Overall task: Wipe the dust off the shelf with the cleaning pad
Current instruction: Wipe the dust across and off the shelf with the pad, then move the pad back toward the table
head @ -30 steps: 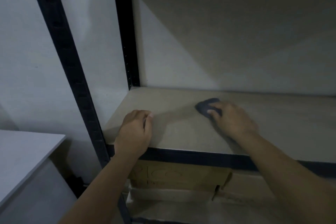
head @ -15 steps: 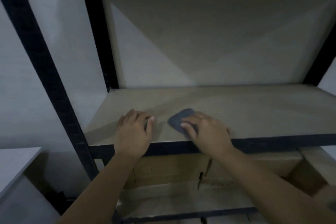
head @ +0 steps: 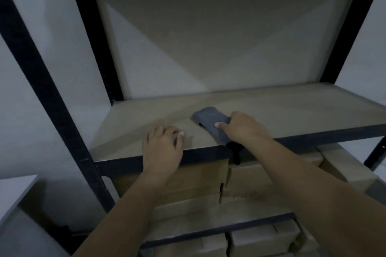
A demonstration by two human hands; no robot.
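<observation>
A beige shelf board [head: 282,110] in a black metal frame fills the middle of the view. A dark grey cleaning pad [head: 210,119] lies flat on the board near its front edge, with a dark strap hanging over the edge below it. My right hand [head: 244,129] holds the pad's near end, thumb pressed on top. My left hand [head: 161,148] rests palm down on the board's front edge, left of the pad, fingers together and holding nothing.
Black frame uprights [head: 48,98] stand at the left and right. Cardboard boxes [head: 200,181] fill the level below, with more boxes [head: 261,238] lower down. A white surface [head: 14,192] juts in at the lower left. A pale wall lies behind the shelf.
My right hand has drawn the pad from deeper on the board toward the front edge, and more of the pad now shows. My left hand stays on the front edge. The view has shifted right.
</observation>
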